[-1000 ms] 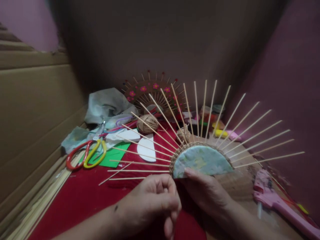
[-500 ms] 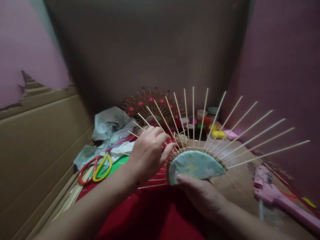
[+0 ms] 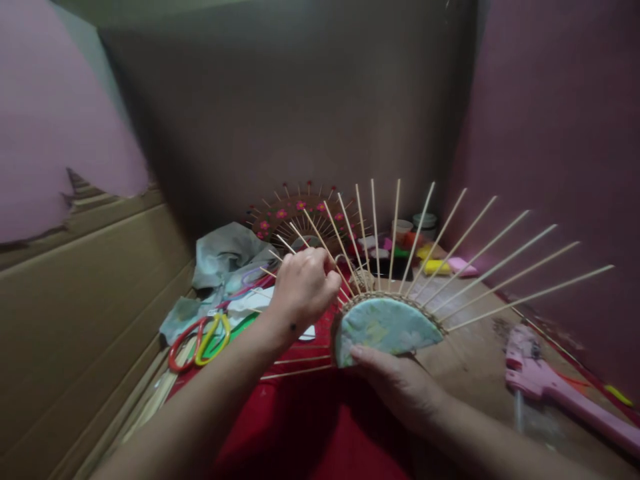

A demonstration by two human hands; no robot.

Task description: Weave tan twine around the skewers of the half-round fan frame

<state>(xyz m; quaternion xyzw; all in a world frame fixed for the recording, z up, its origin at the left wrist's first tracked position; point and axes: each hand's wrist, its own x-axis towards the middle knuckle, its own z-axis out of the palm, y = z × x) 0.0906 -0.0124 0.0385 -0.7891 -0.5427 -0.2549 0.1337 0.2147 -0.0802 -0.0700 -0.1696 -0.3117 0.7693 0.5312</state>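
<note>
The half-round piece is clamped by the right hand's grip, thumb on top, above the worktop, well short of its far edge. The left hand is raised, knuckles bent, among the sticks; whether its grip is closed on one cannot be told. The worktop's right edge is flanked by a purple wall.

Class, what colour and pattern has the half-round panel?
The half-round panel is pale blue-green with blurry yellowish patches; see the head view.
</note>
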